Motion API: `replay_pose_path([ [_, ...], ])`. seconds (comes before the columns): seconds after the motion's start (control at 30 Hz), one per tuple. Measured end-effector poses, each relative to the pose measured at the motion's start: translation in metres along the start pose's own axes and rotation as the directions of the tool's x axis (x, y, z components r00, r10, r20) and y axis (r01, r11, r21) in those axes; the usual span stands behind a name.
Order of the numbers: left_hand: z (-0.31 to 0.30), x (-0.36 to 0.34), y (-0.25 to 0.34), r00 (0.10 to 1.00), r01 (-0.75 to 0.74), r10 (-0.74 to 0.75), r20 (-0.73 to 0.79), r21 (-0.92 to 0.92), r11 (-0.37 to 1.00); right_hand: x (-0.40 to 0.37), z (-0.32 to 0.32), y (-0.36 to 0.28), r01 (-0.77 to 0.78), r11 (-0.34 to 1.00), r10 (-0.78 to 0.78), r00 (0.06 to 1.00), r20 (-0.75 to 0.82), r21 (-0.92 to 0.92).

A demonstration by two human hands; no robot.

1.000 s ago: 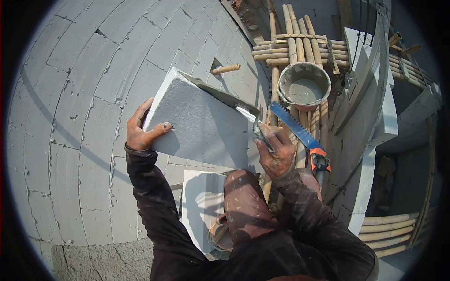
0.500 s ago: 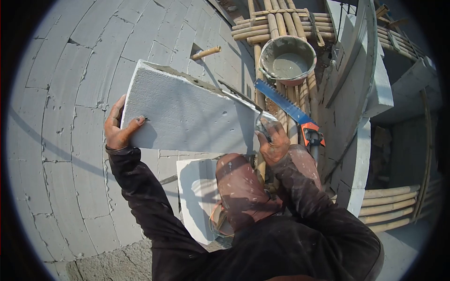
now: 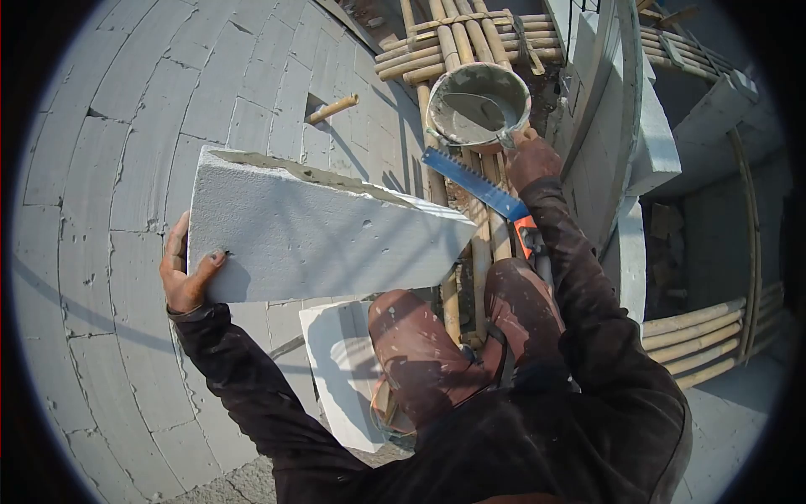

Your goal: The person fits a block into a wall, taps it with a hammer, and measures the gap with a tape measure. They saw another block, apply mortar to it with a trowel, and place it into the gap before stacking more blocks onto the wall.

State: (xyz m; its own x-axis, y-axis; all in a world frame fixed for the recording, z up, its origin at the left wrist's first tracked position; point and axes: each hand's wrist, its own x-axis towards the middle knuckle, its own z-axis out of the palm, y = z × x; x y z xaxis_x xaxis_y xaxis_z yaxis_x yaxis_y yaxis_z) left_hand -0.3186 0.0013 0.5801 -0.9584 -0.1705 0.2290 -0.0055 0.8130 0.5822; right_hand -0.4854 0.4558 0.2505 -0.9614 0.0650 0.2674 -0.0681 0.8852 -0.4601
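Note:
My left hand (image 3: 189, 273) grips the left end of a pale aerated concrete block (image 3: 311, 239), its thumb on the broad face. The block tapers to a point on the right, and grey mortar (image 3: 294, 171) lies along its sloping upper edge. At the rim of a mortar bucket (image 3: 434, 107), my right hand (image 3: 534, 160) is closed on a trowel (image 3: 506, 133), whose blade dips into the wet grey mix. Fingers of the right hand are partly hidden. Just below the bucket lies a handsaw (image 3: 483, 189) with a blue toothed blade and an orange-and-black handle.
A wall of grey blocks (image 3: 138, 260) stands on the left, with a bamboo stub (image 3: 334, 108) jutting out. Bamboo poles (image 3: 470, 59) form the scaffold beneath the bucket and saw. Another white block (image 3: 340, 353) is beside my knee. More blockwork (image 3: 653, 160) rises at right.
My right hand has moved from the block's right tip up to the bucket, carrying the trowel into it. The block and left hand sit slightly lower and further left in view.

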Motion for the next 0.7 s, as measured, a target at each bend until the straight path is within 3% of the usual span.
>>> replay_pose_path([
  [0.1,0.000,-0.003,0.004,0.999,0.041,-0.041,-0.002,0.023,0.999,0.093,0.051,0.004,0.156,0.914,-0.114,0.985,0.134,-0.375],
  [0.13,0.000,-0.004,0.004,1.000,0.028,-0.028,-0.005,0.034,0.999,0.111,0.065,-0.001,0.157,0.914,-0.115,0.985,0.132,-0.374],
  [0.2,-0.001,-0.004,0.003,1.000,0.012,-0.011,-0.019,0.041,0.999,0.141,0.089,-0.012,0.302,0.876,-0.143,0.907,0.397,-0.375],
  [0.23,-0.002,-0.006,0.002,1.000,0.031,-0.031,0.002,0.026,0.999,0.145,0.108,-0.010,0.305,0.875,-0.146,0.907,0.395,-0.377],
  [0.3,-0.003,-0.003,0.001,0.998,0.050,-0.050,0.025,0.011,0.999,0.148,0.138,-0.002,0.462,0.819,-0.251,0.822,0.511,-0.341],
  [0.37,0.000,-0.005,0.003,0.999,0.019,-0.018,-0.029,0.031,0.999,0.153,0.120,-0.002,0.457,0.832,-0.228,0.799,0.557,-0.316],
  [0.47,0.004,-0.007,0.008,0.995,0.089,-0.089,-0.037,-0.016,0.996,0.158,0.075,0.011,0.142,0.954,0.045,0.803,0.595,-0.263],
  [0.5,0.006,-0.006,0.004,0.996,0.082,-0.082,-0.031,-0.021,0.996,0.156,0.071,0.022,0.133,0.954,0.055,0.805,0.591,-0.269],
  [0.6,-0.003,-0.005,-0.011,0.998,0.046,-0.046,-0.034,0.005,0.999,0.146,0.079,0.074,-0.120,0.982,0.009,0.798,0.603,0.143],
  [0.63,-0.004,-0.006,-0.013,0.999,0.034,-0.033,-0.032,0.017,0.999,0.137,0.084,0.089,-0.122,0.981,0.009,0.800,0.600,0.148],
  [0.7,-0.006,-0.008,-0.017,0.999,0.020,-0.020,-0.028,0.020,1.000,0.107,0.100,0.119,-0.299,0.736,-0.118,0.827,0.550,0.608],
])
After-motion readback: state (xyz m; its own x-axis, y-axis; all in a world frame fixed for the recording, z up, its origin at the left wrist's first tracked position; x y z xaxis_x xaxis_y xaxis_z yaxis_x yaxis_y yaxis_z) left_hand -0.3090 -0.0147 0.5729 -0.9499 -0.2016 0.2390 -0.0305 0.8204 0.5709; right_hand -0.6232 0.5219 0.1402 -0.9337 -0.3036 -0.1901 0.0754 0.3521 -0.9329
